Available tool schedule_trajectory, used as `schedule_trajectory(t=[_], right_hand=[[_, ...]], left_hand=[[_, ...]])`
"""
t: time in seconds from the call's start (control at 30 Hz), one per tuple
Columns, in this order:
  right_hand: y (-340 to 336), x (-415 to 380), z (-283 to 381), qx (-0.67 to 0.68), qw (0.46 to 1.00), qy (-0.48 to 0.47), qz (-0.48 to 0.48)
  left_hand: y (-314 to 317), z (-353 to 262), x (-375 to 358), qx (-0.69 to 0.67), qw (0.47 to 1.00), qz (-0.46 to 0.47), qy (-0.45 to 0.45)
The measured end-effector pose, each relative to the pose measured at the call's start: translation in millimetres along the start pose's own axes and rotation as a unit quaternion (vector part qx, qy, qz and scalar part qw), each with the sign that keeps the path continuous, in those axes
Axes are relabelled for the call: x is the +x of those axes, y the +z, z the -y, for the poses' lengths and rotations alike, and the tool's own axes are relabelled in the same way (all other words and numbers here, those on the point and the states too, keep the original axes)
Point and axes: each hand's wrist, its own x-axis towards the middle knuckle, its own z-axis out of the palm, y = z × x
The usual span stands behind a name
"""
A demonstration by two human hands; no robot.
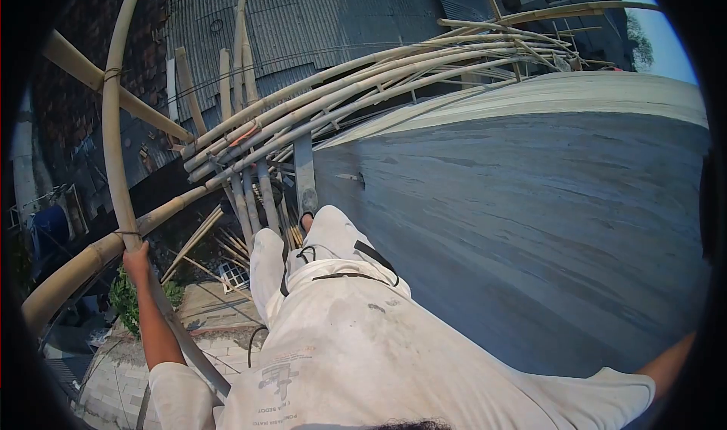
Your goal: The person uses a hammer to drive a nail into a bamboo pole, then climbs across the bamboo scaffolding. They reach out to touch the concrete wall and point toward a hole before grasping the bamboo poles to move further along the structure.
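Left hand (137, 262) wrapped round pole (113, 127), by lower edge of rail (87, 260). Right hand out of frame, can't tell grip. If tie (129, 233) slackens, pole could shift; foot (307, 222) could slip off plank (304, 165) edge.

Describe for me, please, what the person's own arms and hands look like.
The loose, off-white cloth short sleeves leave the visible forearms bare, with no cables or clear markings on them. The left hand is bare too, with no glove. The right hand is out of view.
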Motion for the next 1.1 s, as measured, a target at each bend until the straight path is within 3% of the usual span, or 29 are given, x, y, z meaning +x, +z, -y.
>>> schedule_trajectory(t=[0.23, 0.33, 0.37, 0.47, 0.53, 0.57, 0.6, 0.63, 0.67, 0.73, 0.83, 1.0, 1.07, 1.1], right_hand=[[-33, 8, -15, 0.001, 0.997, -0.001, -0.077], [-67, -9, 13, 0.099, 0.983, 0.008, -0.155], [-79, -69, 62, 0.359, 0.917, 0.172, -0.029], [-146, -266, 224, 0.438, 0.863, 0.114, 0.227], [-175, -380, 304, 0.458, 0.7, 0.161, 0.523], [-176, -448, 332, 0.439, 0.637, 0.119, 0.623], [-182, -497, 357, 0.393, 0.495, 0.101, 0.768], [-163, -618, 379, 0.408, 0.458, 0.086, 0.785], [-187, -605, 398, 0.374, 0.336, 0.158, 0.85], [-184, -686, 422, 0.335, 0.332, 0.151, 0.869], [-204, -678, 453, 0.29, 0.299, 0.111, 0.903], [-217, -706, 496, 0.297, 0.301, 0.102, 0.901], [-220, -728, 508, 0.309, 0.354, 0.052, 0.881], [-222, -728, 508, 0.31, 0.354, 0.057, 0.88]], left_hand=[[10, 10, 12, 0.009, 1.0, -0.001, 0.011], [6, 4, 7, 0.01, 1.0, -0.004, 0.0], [2, 0, 2, 0.011, 1.0, -0.001, 0.001], [-8, -11, -11, 0.001, 1.0, 0.012, 0.005], [-12, -17, -14, -0.003, 1.0, 0.012, -0.007], [-13, -16, -12, -0.005, 1.0, 0.008, -0.009], [-13, -17, -10, -0.003, 1.0, 0.012, -0.006], [-11, -16, -11, -0.004, 1.0, 0.014, -0.009], [-10, -17, -9, -0.005, 1.0, 0.012, -0.009], [-8, -14, -9, -0.007, 1.0, 0.005, -0.009], [-7, -9, -5, 0.006, 1.0, 0.005, 0.018], [0, 0, 7, 0.012, 1.0, 0.01, 0.016], [0, 0, 7, 0.01, 1.0, 0.007, 0.02], [-1, -2, 4, -0.005, 1.0, 0.009, 0.008]])
